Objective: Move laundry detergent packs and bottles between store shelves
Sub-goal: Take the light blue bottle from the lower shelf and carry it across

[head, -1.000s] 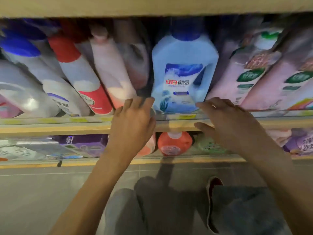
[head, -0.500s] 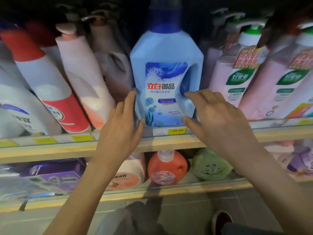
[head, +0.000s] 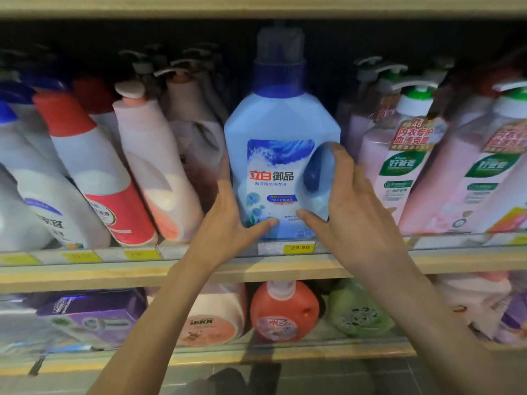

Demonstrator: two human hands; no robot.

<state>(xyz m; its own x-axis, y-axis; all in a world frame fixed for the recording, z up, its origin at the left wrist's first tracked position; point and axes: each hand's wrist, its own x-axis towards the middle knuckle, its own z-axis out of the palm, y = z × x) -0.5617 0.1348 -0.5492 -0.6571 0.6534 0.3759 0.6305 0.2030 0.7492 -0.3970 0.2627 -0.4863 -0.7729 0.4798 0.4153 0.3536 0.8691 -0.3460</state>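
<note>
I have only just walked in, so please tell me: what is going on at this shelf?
A person grips the blue laundry detergent bottle with both hands: the left hand on its left side, the right hand on its handle side, thumbs on the front. The bottle appears to stand upright at the front of the shelf, above the 29.90 price tag.

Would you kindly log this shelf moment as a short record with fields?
Item: blue detergent bottle, upright, at the front of the upper shelf
Left hand: left hand holds its lower left side, thumb on the front
Right hand: right hand holds its right side by the handle, thumb on the front
Price tag: price tag below it reads 29.90
Left neighbour: pink pump bottle, leaning
Shelf below: orange bottle
</note>
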